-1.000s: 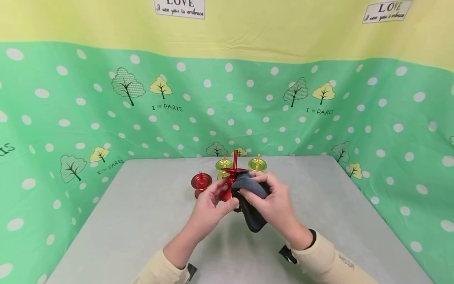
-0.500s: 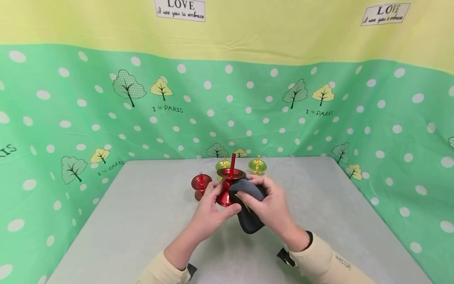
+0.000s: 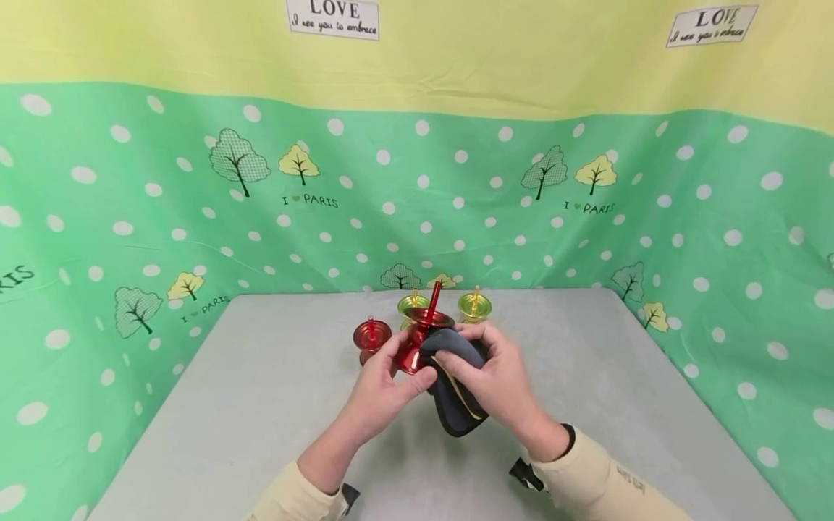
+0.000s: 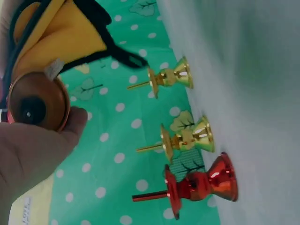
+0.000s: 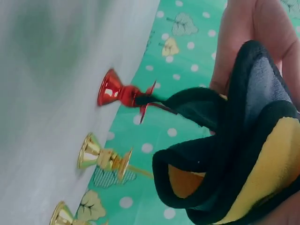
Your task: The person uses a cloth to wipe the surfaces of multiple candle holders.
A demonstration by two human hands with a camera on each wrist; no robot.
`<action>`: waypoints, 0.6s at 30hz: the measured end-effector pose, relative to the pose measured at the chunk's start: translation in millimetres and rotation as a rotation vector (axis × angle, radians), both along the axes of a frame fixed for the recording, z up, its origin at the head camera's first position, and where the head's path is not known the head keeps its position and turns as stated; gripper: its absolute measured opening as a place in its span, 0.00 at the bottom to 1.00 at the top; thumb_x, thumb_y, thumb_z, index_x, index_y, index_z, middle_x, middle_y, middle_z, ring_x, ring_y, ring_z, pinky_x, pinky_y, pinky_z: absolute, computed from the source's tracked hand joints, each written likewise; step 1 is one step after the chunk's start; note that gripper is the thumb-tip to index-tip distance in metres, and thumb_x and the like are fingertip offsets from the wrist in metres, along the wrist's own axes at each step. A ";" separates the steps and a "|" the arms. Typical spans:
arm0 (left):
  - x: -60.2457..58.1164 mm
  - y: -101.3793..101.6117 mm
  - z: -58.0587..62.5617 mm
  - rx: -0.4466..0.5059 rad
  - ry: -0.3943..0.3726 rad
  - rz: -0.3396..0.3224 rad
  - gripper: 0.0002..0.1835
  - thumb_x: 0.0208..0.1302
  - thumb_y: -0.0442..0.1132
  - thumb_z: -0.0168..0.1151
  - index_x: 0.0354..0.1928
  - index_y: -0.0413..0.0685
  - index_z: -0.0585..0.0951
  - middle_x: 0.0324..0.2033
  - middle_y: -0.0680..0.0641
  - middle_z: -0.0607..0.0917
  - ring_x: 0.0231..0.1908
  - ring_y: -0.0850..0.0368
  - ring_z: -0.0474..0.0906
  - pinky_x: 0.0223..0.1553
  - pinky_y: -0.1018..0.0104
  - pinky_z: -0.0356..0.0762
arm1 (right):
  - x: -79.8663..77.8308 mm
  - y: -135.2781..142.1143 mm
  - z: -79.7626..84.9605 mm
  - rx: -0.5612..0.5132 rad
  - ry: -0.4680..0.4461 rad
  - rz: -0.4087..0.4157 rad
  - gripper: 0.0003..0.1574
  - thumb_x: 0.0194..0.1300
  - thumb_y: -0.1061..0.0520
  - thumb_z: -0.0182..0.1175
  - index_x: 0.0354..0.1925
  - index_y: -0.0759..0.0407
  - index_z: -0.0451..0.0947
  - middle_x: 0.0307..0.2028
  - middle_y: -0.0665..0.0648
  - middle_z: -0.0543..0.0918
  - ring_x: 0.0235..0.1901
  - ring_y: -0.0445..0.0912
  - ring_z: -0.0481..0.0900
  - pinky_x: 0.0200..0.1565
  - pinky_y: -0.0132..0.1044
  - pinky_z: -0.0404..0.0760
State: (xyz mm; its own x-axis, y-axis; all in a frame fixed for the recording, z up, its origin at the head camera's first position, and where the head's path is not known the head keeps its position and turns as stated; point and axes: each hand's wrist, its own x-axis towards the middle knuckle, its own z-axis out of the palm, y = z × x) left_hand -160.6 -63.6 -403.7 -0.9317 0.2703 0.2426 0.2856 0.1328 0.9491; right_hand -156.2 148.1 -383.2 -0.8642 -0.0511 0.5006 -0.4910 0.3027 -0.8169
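My left hand grips a shiny red metal candlestick by its lower part, above the table. The candlestick leans to the right, its thin stem pointing up from the wide dish. In the left wrist view its hollow base faces the camera. A folded cloth, dark grey on one face and yellow on the other with black edging, is pinched in my right hand. Its upper fold lies against the candlestick below the dish and hides part of the shaft. The right fingertips are partly hidden behind the cloth.
Another red candlestick stands upright just left of the hands. Behind them stand two gold candlesticks, one at right and one partly hidden. The grey tabletop meets a green dotted curtain at the back and sides.
The held candlestick has sunk slightly and its stem swung left, then tipped back right. The cloth's lower part has shifted, baring a yellow strip. Both hands keep their holds.
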 end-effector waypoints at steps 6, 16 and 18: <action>-0.4 -3.7 3.7 0.028 0.034 -0.056 0.40 0.64 0.44 0.80 0.76 0.48 0.74 0.63 0.46 0.82 0.61 0.54 0.82 0.65 0.57 0.83 | -2.1 -0.3 1.9 -0.032 -0.043 0.017 0.16 0.63 0.61 0.77 0.44 0.59 0.81 0.56 0.61 0.88 0.47 0.45 0.88 0.43 0.34 0.88; -4.4 -10.7 1.4 0.072 -0.069 -0.178 0.39 0.74 0.41 0.70 0.82 0.46 0.64 0.69 0.41 0.82 0.69 0.42 0.79 0.63 0.70 0.81 | -9.3 5.3 0.4 -0.030 -0.090 0.029 0.16 0.63 0.60 0.78 0.46 0.58 0.83 0.53 0.61 0.89 0.44 0.46 0.89 0.41 0.35 0.88; -4.2 -9.5 0.7 0.062 -0.069 -0.175 0.38 0.74 0.43 0.69 0.81 0.51 0.66 0.72 0.45 0.78 0.71 0.44 0.77 0.66 0.66 0.80 | -6.6 3.0 -0.6 0.008 -0.019 0.023 0.16 0.61 0.60 0.80 0.43 0.57 0.83 0.55 0.60 0.90 0.49 0.50 0.89 0.44 0.35 0.88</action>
State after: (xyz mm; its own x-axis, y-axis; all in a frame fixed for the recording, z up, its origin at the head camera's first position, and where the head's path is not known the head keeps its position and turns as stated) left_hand -164.8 -73.1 -403.0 -0.8868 0.4163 0.2009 0.2329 0.0270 0.9721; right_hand -162.7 151.0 -383.8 -0.8722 -0.0747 0.4834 -0.4821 0.2979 -0.8239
